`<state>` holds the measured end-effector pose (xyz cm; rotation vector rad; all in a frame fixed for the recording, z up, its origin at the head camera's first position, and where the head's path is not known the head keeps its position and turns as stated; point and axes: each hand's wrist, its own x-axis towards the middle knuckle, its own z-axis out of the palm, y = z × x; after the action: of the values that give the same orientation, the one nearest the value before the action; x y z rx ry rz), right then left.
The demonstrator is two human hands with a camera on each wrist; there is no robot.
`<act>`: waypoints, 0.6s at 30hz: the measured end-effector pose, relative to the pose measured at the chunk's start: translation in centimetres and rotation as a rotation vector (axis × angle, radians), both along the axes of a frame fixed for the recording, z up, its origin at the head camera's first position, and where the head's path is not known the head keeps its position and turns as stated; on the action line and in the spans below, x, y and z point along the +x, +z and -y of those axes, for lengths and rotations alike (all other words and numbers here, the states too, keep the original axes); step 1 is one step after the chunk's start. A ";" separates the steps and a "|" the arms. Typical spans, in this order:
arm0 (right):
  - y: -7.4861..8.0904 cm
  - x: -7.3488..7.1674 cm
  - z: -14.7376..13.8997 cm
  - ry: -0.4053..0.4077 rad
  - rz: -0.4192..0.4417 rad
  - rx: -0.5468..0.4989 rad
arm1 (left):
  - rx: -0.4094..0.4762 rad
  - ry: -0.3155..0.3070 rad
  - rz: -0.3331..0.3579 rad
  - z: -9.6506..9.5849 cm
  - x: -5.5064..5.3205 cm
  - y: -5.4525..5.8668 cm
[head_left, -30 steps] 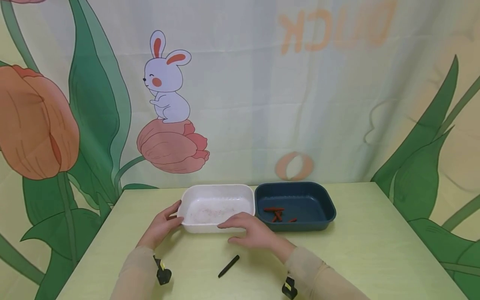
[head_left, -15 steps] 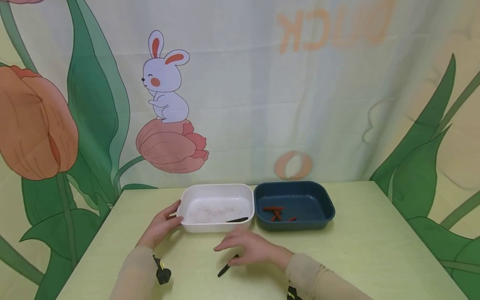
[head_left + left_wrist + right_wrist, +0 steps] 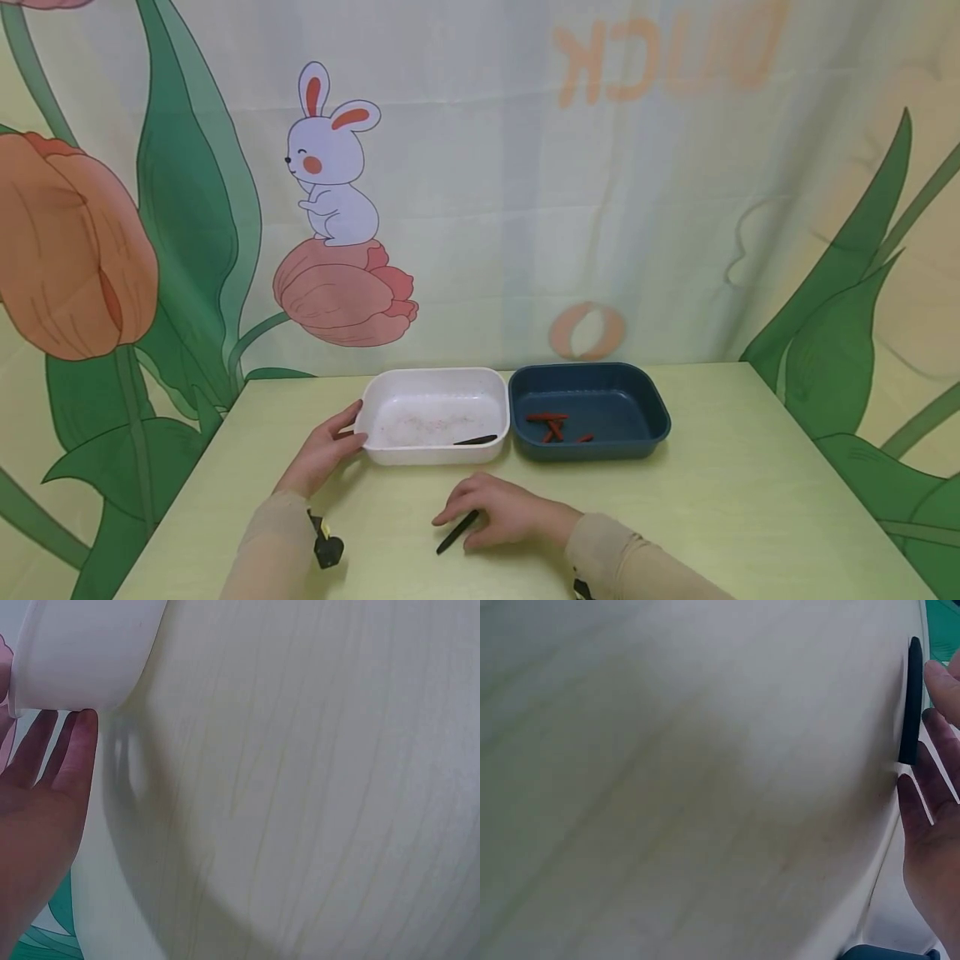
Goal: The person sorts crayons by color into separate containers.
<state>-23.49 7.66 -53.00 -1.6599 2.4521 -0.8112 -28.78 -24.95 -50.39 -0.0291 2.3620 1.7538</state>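
Note:
A black crayon [image 3: 457,532] lies slantwise on the table in front of the white tray [image 3: 432,456]. My right hand [image 3: 504,510] is low over it, thumb and fingers spread to either side. In the right wrist view the crayon [image 3: 910,705] runs upright beside the fingertips, with a gap to the thumb. A second black crayon [image 3: 476,440] rests inside the white tray by its front wall. At the tray's left end my left hand [image 3: 322,450] touches the rim and side; in the left wrist view its straight fingertips [image 3: 88,720] meet the tray's wall.
A dark blue tray [image 3: 592,452] stands right beside the white one, holding several red-brown crayons [image 3: 547,417]. Faint reddish marks spot the white tray's floor. Behind the pale wood-grain table [image 3: 750,500] hangs a printed curtain [image 3: 480,183] with a rabbit and tulips.
A black crayon now shows in the white tray, where my right hand was. That hand has drawn back toward me to the crayon on the table. My left hand has stayed put.

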 end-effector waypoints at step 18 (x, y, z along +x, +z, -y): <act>-0.9 -0.3 0.1 0.016 -0.045 -0.038 | -0.003 -0.010 -0.006 0.0 0.1 0.0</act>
<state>-23.83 7.55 -53.92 -1.7267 2.4644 -0.8331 -28.73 -24.96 -50.35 -0.0122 2.3655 1.7480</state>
